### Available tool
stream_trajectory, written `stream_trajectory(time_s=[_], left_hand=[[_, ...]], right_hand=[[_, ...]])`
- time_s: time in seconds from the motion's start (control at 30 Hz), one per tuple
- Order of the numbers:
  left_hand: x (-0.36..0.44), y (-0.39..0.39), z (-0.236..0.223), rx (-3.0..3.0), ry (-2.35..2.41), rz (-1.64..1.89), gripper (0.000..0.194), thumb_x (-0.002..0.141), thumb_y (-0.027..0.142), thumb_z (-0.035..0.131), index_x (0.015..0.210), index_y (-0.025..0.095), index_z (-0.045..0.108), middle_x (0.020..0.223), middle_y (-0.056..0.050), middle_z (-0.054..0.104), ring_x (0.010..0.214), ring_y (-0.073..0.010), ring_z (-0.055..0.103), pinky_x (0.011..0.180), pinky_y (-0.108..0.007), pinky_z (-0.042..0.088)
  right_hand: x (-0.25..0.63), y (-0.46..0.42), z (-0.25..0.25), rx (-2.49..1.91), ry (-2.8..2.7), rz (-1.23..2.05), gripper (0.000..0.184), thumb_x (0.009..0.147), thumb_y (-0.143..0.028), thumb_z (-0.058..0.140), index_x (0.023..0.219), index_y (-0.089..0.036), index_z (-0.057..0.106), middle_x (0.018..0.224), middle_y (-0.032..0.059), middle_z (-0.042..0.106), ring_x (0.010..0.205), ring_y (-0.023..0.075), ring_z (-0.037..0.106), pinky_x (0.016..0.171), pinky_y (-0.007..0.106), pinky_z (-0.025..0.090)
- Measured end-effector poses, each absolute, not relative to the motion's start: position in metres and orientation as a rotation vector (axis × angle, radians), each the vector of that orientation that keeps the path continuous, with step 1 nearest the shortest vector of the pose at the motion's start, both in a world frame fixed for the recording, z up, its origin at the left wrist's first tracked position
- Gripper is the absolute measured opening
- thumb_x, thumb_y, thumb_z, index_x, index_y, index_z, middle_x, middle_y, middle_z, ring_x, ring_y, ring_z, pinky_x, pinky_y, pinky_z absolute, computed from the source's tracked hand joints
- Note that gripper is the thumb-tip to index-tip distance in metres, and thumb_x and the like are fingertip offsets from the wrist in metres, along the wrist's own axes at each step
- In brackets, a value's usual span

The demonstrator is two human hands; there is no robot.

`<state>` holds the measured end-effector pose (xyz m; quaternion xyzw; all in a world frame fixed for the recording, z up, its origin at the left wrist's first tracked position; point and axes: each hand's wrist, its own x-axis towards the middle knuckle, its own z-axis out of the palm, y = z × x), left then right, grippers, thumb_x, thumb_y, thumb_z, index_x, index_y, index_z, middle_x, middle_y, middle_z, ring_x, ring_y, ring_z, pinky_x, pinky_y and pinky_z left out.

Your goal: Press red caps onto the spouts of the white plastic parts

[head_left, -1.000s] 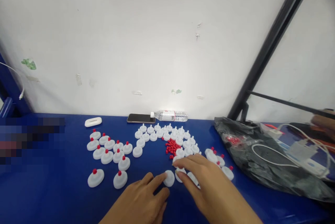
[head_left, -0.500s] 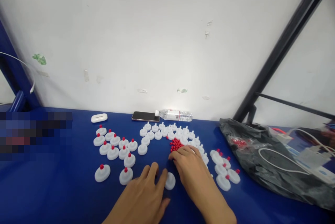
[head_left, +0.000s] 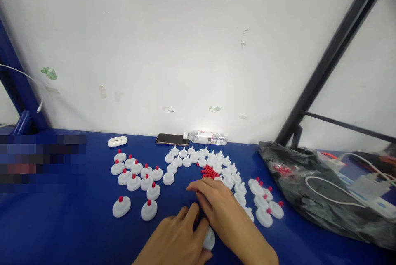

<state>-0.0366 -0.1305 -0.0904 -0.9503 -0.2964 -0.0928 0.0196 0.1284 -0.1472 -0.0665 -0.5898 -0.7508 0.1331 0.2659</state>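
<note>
My left hand (head_left: pixel 177 238) rests low on the blue table (head_left: pixel 77 232), thumb and fingers closed round a white round cap (head_left: pixel 209 239) that peeks out at its right side. My right hand (head_left: pixel 221 209) lies just beside and above it, fingers curled together over the left fingertips; what they pinch is hidden. A small heap of red plugs (head_left: pixel 208 171) sits right beyond the right fingertips. White caps without plugs (head_left: pixel 198 157) arc around that heap. Caps fitted with red plugs stand in a group on the left (head_left: pixel 136 176) and another on the right (head_left: pixel 262 203).
A phone (head_left: pixel 172 139) and a lying water bottle (head_left: pixel 206 137) are against the wall, a white case (head_left: pixel 117 141) to their left. A black plastic bag (head_left: pixel 306 190) with cables and a charger fills the right side. A black metal post (head_left: pixel 328 62) slants up at right.
Both hands pulled back toward me. My left hand took hold of the white cap that lay before it, and my right hand came back from the red plugs to meet it.
</note>
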Motion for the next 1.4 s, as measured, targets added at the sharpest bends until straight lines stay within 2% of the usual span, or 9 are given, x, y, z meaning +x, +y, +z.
stream_trajectory(time_s=[0.13,0.3,0.4,0.6,0.77,0.93,1.13,1.23,1.4], left_hand=[[-0.044,-0.129,-0.088,-2.909,-0.984,-0.549,0.03,0.088,0.006,0.055,0.114,0.019,0.064,0.103,-0.006,0.072,0.089,-0.0259,0.073,0.066,-0.036,0.064],[-0.052,-0.123,-0.088,-2.764,-1.195,-0.984,0.027,0.099,0.014,0.043,0.12,0.023,0.056,0.102,-0.003,0.07,0.079,-0.02,0.073,0.065,-0.031,0.059],[-0.052,-0.121,-0.092,-2.689,-1.212,-1.036,0.033,0.099,0.017,0.043,0.131,0.023,0.05,0.104,-0.004,0.069,0.077,-0.0204,0.073,0.061,-0.03,0.057],[-0.053,-0.123,-0.092,-2.72,-1.243,-0.932,0.023,0.099,0.015,0.042,0.11,0.024,0.059,0.099,-0.003,0.07,0.08,-0.0206,0.073,0.065,-0.029,0.057],[-0.053,-0.124,-0.089,-2.738,-1.292,-0.867,0.022,0.1,0.017,0.043,0.115,0.025,0.058,0.1,-0.002,0.07,0.077,-0.0206,0.074,0.062,-0.03,0.057],[-0.053,-0.125,-0.087,-2.709,-1.337,-0.931,0.016,0.101,0.023,0.049,0.114,0.027,0.057,0.094,0.001,0.07,0.071,-0.0199,0.073,0.058,-0.028,0.054],[-0.055,-0.128,-0.078,-2.669,-1.4,-0.864,0.014,0.1,0.023,0.05,0.113,0.028,0.054,0.101,0.001,0.069,0.066,-0.0193,0.073,0.052,-0.028,0.051],[-0.056,-0.129,-0.077,-2.657,-1.375,-0.907,0.013,0.101,0.025,0.05,0.112,0.028,0.054,0.093,0.003,0.068,0.058,-0.0179,0.071,0.05,-0.027,0.05],[-0.057,-0.13,-0.077,-2.615,-1.263,-1.105,0.019,0.105,0.035,0.046,0.121,0.029,0.052,0.113,-0.003,0.067,0.077,-0.0181,0.075,0.054,-0.025,0.055]], right_hand=[[0.134,-0.153,-0.06,-1.539,-1.939,0.435,0.036,0.107,-0.022,0.042,0.133,-0.041,0.057,0.128,-0.0022,0.066,0.122,0.0186,0.06,0.105,0.035,0.045],[0.136,-0.158,-0.044,-1.473,-1.844,0.579,0.034,0.11,-0.034,0.038,0.138,-0.045,0.053,0.119,-0.006,0.071,0.111,0.0145,0.066,0.099,0.03,0.047],[0.133,-0.158,-0.039,-1.423,-1.787,0.646,0.033,0.109,-0.037,0.041,0.138,-0.044,0.055,0.114,-0.0066,0.074,0.102,0.0135,0.069,0.094,0.028,0.048],[0.127,-0.158,-0.037,-1.405,-1.784,0.651,0.028,0.108,-0.034,0.045,0.126,-0.04,0.066,0.108,-0.0063,0.076,0.104,0.0158,0.07,0.094,0.027,0.049],[0.127,-0.155,-0.04,-1.355,-1.729,0.698,0.025,0.106,-0.035,0.049,0.12,-0.035,0.07,0.112,-0.0021,0.077,0.106,0.0182,0.071,0.093,0.029,0.05],[0.127,-0.156,-0.04,-1.351,-1.636,0.777,0.023,0.104,-0.037,0.053,0.119,-0.033,0.069,0.098,-0.002,0.079,0.097,0.0185,0.072,0.09,0.031,0.05],[0.122,-0.156,-0.038,-1.277,-1.519,0.898,0.019,0.101,-0.036,0.058,0.114,-0.029,0.07,0.099,0.0009,0.079,0.092,0.0182,0.072,0.083,0.03,0.051],[0.121,-0.154,-0.037,-1.237,-1.471,0.928,0.016,0.098,-0.036,0.062,0.106,-0.026,0.072,0.095,0.0017,0.077,0.091,0.0182,0.07,0.083,0.028,0.051],[0.122,-0.16,-0.031,-1.292,-1.416,0.902,0.022,0.097,-0.041,0.063,0.113,-0.028,0.07,0.114,0.0017,0.071,0.103,0.0183,0.067,0.087,0.027,0.051]])
